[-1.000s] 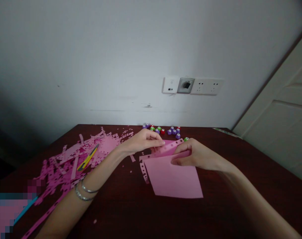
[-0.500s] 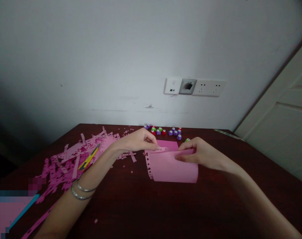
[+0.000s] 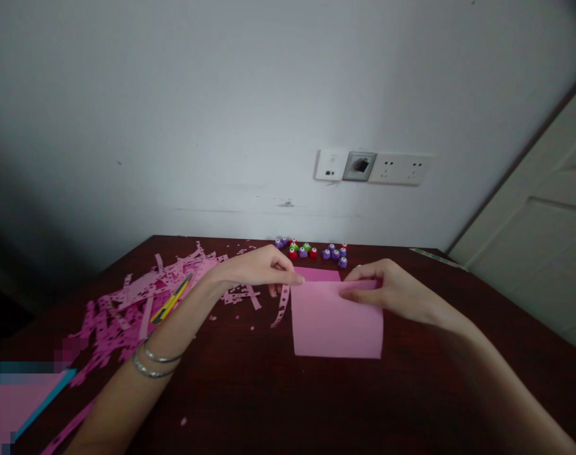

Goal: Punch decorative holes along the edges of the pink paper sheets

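The left hand (image 3: 271, 270) closes thumb and fingers at the top left corner of a pink sheet (image 3: 337, 325), and the right hand (image 3: 381, 289) pinches its top edge nearer the other end. The sheet is between them, over the middle of the table (image 3: 250, 404). A punched strip (image 3: 281, 308) hangs beside the left fingers; I cannot tell whether it is joined to the sheet — if it is, an uneven pull could tear the paper ragged at that corner. Squeezing hard could crease the top edge.

Just beyond lies a darker pink sheet (image 3: 320, 274), which a low knuckle might push askew. Farther back, small coloured punches (image 3: 335, 254) could be knocked over by a careless reach. By the left forearm, a yellow craft knife (image 3: 171, 300) rests on loose scraps (image 3: 126, 303) — a sideways sweep could shift both.
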Available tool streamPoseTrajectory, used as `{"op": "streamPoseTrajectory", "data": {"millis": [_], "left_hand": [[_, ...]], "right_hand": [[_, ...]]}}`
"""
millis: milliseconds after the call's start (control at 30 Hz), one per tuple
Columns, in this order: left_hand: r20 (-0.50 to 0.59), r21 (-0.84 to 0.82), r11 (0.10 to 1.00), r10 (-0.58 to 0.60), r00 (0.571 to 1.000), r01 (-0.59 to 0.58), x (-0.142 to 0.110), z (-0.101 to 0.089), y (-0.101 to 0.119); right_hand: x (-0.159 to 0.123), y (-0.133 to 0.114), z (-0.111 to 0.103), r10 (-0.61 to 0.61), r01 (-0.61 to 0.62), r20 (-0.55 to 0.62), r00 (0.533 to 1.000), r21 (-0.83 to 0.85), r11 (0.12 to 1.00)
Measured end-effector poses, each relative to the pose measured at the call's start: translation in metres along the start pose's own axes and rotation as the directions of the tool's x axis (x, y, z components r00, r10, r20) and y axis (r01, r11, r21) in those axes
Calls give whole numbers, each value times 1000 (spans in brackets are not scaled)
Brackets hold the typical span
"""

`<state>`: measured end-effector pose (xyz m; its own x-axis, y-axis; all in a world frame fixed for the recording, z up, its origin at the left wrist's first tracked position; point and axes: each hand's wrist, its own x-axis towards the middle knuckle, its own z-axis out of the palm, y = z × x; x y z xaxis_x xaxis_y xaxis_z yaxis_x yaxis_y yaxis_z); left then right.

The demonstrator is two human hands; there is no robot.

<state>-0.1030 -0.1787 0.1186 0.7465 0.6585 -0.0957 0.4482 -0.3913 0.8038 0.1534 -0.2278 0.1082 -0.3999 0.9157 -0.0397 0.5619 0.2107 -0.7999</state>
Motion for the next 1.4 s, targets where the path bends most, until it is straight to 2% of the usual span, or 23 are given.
{"op": "streamPoseTrajectory", "data": {"millis": [67,200,333,600,733,867,967,1033,1100,1167,1267,1300,1367,1400], "left_hand": [[24,-38,999,3,1000,-2,-1,-2,0],[3,-78,997,21,1000,-20,-2,-3,0],[6,-86,996,7,1000,-6,-2,-4,1],[39,-74,997,0,999,3,-3,-5,1],[-5,-67,997,-24,1000,23,-6,-9,3],[-27,-25,999,-33,999,33,-18,-25,4],[-85,80,993,-84,993,91,-34,-51,-5],[-194,152,967,-173,966,204,-48,-74,-23],[-274,175,918,-302,913,356,-62,-97,-51],[-332,147,832,-468,819,535,-74,-115,-84],[-426,130,618,-671,607,775,-84,-126,-130],[-436,136,579,-694,573,804,-85,-126,-141],[-413,161,524,-734,540,836,-86,-125,-155],[-400,190,543,-718,570,818,-85,-124,-158]], "right_hand": [[0,0,-2,15,-15,-1,1000,4,1000],[0,-1,-4,-9,9,14,1000,4,1000],[-1,-1,-3,-33,33,33,999,10,999],[-5,-4,-3,-4,2,87,996,28,1000],[-7,-5,-5,16,-18,82,997,22,1000],[-10,-4,-13,25,-25,47,999,0,1000],[-12,0,-26,37,-37,-7,999,-13,999],[-12,7,-36,59,-59,-52,997,-2,998],[-9,16,-45,94,-92,-79,992,27,995],[-4,28,-51,125,-120,-101,987,60,991],[7,47,-55,139,-125,-144,980,102,987],[11,54,-54,136,-118,-156,978,121,986],[19,67,-51,131,-101,-175,976,172,980],[23,74,-48,133,-96,-177,975,202,975]]}}
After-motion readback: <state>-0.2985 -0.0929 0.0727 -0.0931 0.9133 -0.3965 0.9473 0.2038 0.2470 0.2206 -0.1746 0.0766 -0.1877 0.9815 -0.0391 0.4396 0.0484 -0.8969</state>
